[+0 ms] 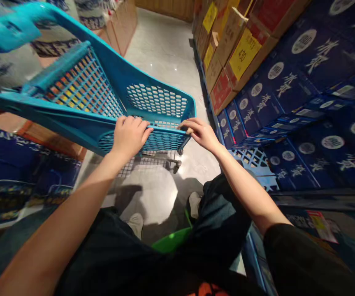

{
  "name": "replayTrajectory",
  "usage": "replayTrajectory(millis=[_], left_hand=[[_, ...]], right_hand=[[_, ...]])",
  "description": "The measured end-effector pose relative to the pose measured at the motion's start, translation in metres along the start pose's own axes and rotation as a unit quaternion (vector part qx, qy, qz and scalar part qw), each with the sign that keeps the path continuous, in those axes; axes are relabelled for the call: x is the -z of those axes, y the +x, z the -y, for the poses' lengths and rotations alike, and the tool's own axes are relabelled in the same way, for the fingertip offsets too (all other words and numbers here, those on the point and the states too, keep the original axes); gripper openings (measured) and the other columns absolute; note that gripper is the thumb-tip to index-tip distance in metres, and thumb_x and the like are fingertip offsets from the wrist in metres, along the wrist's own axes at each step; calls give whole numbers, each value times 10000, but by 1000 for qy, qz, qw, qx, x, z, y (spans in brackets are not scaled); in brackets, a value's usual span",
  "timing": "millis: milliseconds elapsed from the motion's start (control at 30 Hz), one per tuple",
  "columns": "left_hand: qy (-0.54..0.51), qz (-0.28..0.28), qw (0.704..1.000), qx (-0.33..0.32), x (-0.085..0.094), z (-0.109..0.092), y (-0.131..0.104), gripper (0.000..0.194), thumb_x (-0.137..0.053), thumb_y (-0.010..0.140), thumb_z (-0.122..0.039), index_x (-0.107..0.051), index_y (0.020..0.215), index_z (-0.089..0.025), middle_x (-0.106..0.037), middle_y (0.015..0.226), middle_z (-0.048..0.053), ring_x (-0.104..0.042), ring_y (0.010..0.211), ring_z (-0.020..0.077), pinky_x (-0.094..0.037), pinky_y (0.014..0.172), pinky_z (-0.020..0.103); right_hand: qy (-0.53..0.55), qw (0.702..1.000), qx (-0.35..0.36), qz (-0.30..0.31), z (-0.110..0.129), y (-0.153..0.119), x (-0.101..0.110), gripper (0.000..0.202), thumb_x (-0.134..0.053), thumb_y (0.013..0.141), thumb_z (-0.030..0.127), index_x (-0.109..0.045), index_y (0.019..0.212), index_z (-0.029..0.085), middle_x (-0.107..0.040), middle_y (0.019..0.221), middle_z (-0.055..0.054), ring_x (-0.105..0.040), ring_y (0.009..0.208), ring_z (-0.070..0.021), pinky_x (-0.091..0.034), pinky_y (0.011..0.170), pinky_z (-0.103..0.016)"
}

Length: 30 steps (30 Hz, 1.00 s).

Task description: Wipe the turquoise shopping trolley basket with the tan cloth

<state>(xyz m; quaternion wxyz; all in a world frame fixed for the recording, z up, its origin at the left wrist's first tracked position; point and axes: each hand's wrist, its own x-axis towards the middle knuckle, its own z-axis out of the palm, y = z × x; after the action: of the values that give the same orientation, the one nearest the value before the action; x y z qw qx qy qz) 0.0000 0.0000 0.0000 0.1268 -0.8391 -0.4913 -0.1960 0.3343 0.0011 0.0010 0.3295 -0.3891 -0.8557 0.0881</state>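
Note:
A blue plastic shopping cart stands across the aisle in front of me, its handle end at the upper left. My left hand is closed over the near side rim, fingers reaching to the inner side. At the cart's right-hand corner, my right hand grips the same rim, with its fingers curled over the top. The visible part of the basket shows bare lattice walls. Below it, a caster wheel rests on the shiny floor.
Stacked dark-blue cartons line the right side, with brown boxes bearing a yellow price sign beyond them. More goods in blue packaging sit at the left. Something green is on the floor between my legs. Pale floor runs ahead.

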Motion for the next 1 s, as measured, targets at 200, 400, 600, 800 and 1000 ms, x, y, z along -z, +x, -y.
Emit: replayTrajectory(millis=[200,400,600,800,1000], left_hand=[[-29,-18,999,6,-3,1,-1,355,-487,1147,-408,-778,1215,-217,-798,1136,157,-677,1138,394,-467,1072,574],[-36,-13,999,4,-3,5,-3,389,-459,1159,-419,-776,1235,-205,-794,1150,165,-672,1155,397,-456,1086,578],[-29,-26,999,-2,-6,6,-3,367,-473,1156,-413,-774,1217,-210,-791,1126,156,-674,1135,387,-457,1076,575],[-38,-25,999,1,-6,5,-3,334,-496,1151,-408,-770,1209,-226,-789,1125,143,-674,1137,378,-454,1088,569],[-18,-22,1000,-4,-4,3,-2,390,-451,1164,-416,-775,1225,-207,-789,1113,154,-674,1122,381,-461,1070,566]], right_hand=[[25,999,21,11,16,-8,-14,530,-560,987,98,-758,1458,238,-727,1541,-144,-696,1442,-292,-605,1210,-487],[58,998,-4,8,4,-1,-11,539,-576,950,125,-767,1439,244,-750,1500,-121,-710,1398,-299,-601,1213,-509],[43,998,-51,-16,5,1,-7,528,-540,926,92,-792,1371,225,-768,1445,-128,-732,1338,-314,-612,1175,-504],[69,997,3,21,15,0,-14,566,-562,948,88,-753,1457,242,-729,1537,-124,-693,1433,-294,-584,1217,-478],[27,998,-54,-8,-3,5,1,525,-539,882,75,-813,1311,202,-788,1389,-134,-755,1292,-304,-619,1123,-459]])
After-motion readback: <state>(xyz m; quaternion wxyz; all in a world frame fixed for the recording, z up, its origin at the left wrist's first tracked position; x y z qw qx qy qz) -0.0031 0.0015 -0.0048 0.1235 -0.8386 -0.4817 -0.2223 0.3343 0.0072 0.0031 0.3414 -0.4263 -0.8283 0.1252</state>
